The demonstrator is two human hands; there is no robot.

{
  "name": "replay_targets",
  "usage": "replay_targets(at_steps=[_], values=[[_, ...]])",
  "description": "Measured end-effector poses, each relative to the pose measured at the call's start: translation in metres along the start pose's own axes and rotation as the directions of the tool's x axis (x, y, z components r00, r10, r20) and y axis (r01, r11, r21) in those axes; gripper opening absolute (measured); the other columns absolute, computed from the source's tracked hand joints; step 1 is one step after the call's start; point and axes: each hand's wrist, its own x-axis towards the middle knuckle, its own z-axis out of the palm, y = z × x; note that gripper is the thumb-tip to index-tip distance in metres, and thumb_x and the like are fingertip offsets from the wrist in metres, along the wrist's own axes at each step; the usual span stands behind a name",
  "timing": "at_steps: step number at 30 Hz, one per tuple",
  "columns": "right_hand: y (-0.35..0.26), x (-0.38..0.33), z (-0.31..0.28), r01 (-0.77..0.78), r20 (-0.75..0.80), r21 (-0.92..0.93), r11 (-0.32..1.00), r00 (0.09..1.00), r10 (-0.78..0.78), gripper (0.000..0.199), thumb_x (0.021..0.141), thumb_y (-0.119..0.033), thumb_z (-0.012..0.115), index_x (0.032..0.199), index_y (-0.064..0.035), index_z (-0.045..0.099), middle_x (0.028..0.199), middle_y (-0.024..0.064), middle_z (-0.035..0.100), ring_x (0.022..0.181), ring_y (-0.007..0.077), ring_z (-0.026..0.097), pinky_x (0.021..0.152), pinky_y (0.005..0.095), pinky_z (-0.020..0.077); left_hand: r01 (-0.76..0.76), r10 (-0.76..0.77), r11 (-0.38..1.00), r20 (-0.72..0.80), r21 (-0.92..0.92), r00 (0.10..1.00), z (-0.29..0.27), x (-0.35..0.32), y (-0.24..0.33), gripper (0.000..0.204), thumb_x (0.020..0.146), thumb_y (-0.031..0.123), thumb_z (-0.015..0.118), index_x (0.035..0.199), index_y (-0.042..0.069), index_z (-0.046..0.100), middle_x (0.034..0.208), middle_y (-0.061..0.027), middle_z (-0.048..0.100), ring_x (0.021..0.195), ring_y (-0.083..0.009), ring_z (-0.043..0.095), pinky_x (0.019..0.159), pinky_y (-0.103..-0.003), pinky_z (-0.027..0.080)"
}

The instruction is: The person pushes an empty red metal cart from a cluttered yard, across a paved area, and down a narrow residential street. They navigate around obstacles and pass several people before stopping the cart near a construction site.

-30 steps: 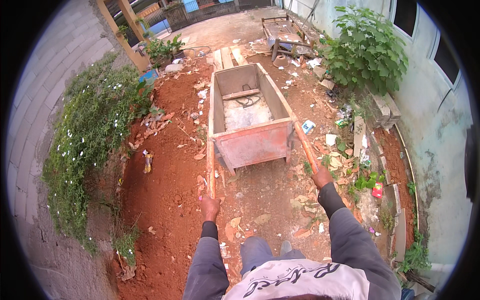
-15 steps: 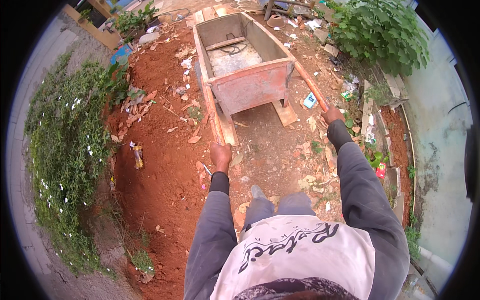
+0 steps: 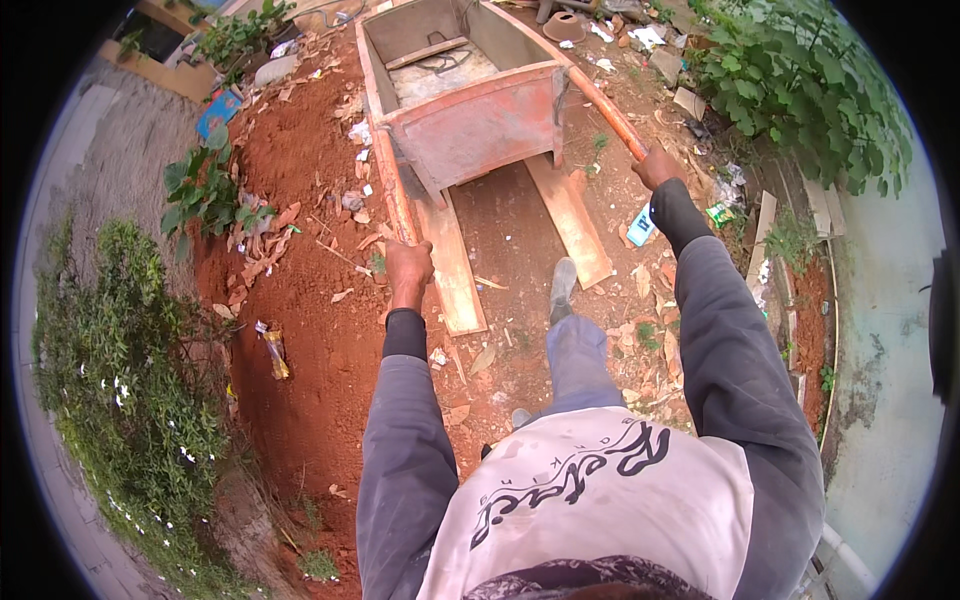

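Ahead of me stands a box-shaped wheelbarrow (image 3: 480, 125) with a worn reddish back panel. Inside its tray lie a short wooden bar (image 3: 428, 52) and a dark looped cord or rod (image 3: 445, 65). My left hand (image 3: 409, 268) is closed round the end of the orange left handle (image 3: 393, 180). Round the right handle (image 3: 608, 108) my right hand (image 3: 657, 168) is closed too, farther forward than the left. Both arms reach out, and the handles slope up toward the tray. The wheelbarrow's wheel is hidden.
Two wooden planks (image 3: 456, 262) lie on the ground below the wheelbarrow. My boot (image 3: 563, 285) is between them. Red soil (image 3: 300, 400) and a flowering bush (image 3: 130, 400) are at left. A leafy plant (image 3: 800, 90), litter and a pale wall (image 3: 880, 330) flank the right.
The wheelbarrow has rolled forward along the planks, leaving more of their near ends bare. One boot has stepped forward between them. Both hands keep their grip.
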Motion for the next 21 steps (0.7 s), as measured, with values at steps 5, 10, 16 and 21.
replay_targets(at_steps=[5, 10, 16, 21], values=[[-0.077, 0.106, -0.001, 0.12, 0.03, 0.016, 0.993, 0.992, -0.121, 0.049, 0.086, -0.041, 0.076, 0.118, -0.0052, 0.069, 0.115, 0.0233, 0.072, 0.108, 0.0399, 0.07, 0.091, 0.0504, 0.0552, 0.004, -0.001, 0.999, -0.071, 0.046, 0.997, -0.009, 0.121, 0.046, 0.041, 0.081, 0.02, 0.079, 0.107, -0.008, 0.063, 0.079, -0.0211, 0.071, 0.071, -0.0298, 0.074, 0.06, -0.043, 0.057], [-0.155, 0.231, -0.011, 0.107, 0.019, 0.086, 0.991, 0.994, -0.109, 0.052, 0.088, -0.039, 0.073, 0.124, -0.0035, 0.063, 0.115, 0.0265, 0.071, 0.11, 0.0424, 0.069, 0.093, 0.0519, 0.0547, 0.05, -0.044, 0.997, -0.081, 0.064, 0.996, -0.012, 0.233, 0.122, 0.04, 0.08, 0.021, 0.079, 0.108, -0.006, 0.067, 0.085, -0.0227, 0.073, 0.073, -0.0323, 0.074, 0.066, -0.044, 0.057], [-0.266, 0.318, -0.031, 0.114, 0.078, 0.166, 0.98, 0.989, -0.128, 0.044, 0.091, -0.029, 0.065, 0.124, -0.0004, 0.058, 0.112, 0.0269, 0.072, 0.107, 0.0429, 0.071, 0.093, 0.0532, 0.0549, 0.053, -0.047, 0.997, -0.12, 0.048, 0.992, -0.028, 0.369, 0.182, 0.036, 0.079, 0.021, 0.079, 0.101, -0.005, 0.069, 0.086, -0.0231, 0.074, 0.075, -0.036, 0.073, 0.068, -0.045, 0.055], [-0.366, 0.402, -0.036, 0.14, 0.153, 0.236, 0.962, 0.972, -0.179, 0.058, 0.088, -0.029, 0.072, 0.13, 0.0043, 0.051, 0.12, 0.0304, 0.068, 0.113, 0.0449, 0.068, 0.098, 0.0524, 0.0534, -0.028, 0.05, 0.994, -0.226, 0.102, 0.973, -0.078, 0.51, 0.198, 0.025, 0.081, 0.014, 0.077, 0.093, -0.002, 0.061, 0.065, -0.0114, 0.062, 0.048, -0.0208, 0.06, 0.043, -0.04, 0.047]])
